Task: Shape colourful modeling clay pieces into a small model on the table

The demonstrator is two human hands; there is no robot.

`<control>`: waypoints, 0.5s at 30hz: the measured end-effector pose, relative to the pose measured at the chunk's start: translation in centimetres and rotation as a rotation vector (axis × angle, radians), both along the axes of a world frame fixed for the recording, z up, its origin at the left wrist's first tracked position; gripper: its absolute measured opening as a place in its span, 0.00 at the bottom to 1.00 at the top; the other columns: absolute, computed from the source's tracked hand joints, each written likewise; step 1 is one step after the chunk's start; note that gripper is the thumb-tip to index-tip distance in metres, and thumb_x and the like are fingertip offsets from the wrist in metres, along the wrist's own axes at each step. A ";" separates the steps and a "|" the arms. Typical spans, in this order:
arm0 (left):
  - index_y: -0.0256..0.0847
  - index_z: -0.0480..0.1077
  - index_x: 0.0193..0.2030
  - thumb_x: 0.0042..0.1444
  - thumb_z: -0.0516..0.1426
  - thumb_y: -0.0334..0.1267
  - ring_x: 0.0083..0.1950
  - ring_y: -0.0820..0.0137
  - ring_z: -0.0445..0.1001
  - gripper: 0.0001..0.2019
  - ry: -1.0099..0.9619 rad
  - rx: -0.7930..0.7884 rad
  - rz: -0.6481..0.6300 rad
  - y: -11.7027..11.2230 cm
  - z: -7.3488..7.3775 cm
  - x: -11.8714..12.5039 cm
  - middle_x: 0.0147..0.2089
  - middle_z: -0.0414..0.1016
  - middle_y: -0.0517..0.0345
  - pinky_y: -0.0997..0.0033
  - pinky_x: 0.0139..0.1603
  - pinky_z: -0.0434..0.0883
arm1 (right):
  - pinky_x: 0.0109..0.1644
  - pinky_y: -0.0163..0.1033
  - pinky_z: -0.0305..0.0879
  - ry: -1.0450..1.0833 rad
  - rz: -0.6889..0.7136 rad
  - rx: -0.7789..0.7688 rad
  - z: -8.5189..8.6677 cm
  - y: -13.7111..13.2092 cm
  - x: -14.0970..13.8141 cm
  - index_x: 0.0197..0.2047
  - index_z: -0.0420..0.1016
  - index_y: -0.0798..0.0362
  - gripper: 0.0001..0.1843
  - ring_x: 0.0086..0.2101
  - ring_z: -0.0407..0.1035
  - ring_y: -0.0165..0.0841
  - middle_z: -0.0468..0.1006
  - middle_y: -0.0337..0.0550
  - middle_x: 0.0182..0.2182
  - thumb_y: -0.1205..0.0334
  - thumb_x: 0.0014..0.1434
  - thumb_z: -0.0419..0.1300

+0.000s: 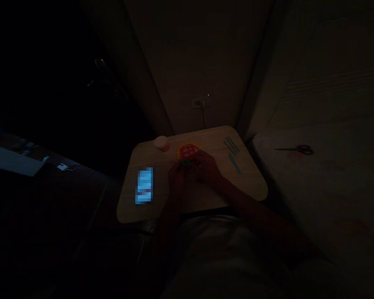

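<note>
In dim light, a rounded red lattice with a yellow-orange beaded border lies on a small wood-grain table. It looks like modelling clay. My left hand is closed at its near side, fingers curled against a small dark green lump. From the right my right hand reaches in, fingers bent and close to the left fingertips, over the lattice's lower right edge. Darkness hides what its fingertips hold, if anything. The lattice's near part is covered by both hands.
A lit phone lies at the table's left, a pale lidded tub behind it. Thin sticks and a blue plastic knife lie at right. Scissors rest on a pale padded surface. A plugged-in wall socket is behind.
</note>
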State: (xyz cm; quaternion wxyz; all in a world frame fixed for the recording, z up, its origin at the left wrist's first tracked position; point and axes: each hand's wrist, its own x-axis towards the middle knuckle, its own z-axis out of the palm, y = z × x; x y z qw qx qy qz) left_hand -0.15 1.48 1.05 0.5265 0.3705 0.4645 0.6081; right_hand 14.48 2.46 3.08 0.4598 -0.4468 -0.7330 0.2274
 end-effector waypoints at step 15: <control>0.43 0.83 0.54 0.47 0.74 0.46 0.62 0.51 0.83 0.25 -0.095 0.053 -0.191 -0.4 0.0 1.0 0.59 0.85 0.45 0.58 0.59 0.81 | 0.61 0.49 0.75 -0.050 0.081 0.161 -1.3 0.0 3.1 0.61 0.82 0.51 0.20 0.53 0.75 0.44 0.80 0.53 0.52 0.57 0.68 0.69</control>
